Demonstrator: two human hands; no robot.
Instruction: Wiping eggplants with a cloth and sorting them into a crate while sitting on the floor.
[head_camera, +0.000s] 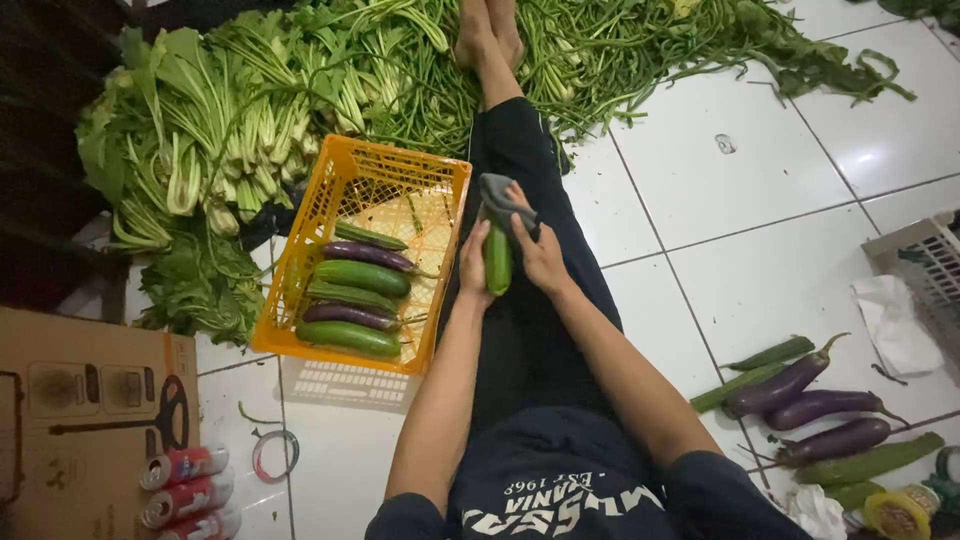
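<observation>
Vegetable count — what I can make out

In the orange crate (300, 250) at nine o'clock I count six vegetables — four green, two purple; at four o'clock lie three purple eggplants (815, 408); three cans (185, 497) at seven o'clock; one green vegetable (497, 262) held.

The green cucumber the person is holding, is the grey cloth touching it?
Touching. The head view shows the right hand pressing the grey cloth over the top end of the green cucumber, with no gap, while the left hand grips its side.
</observation>
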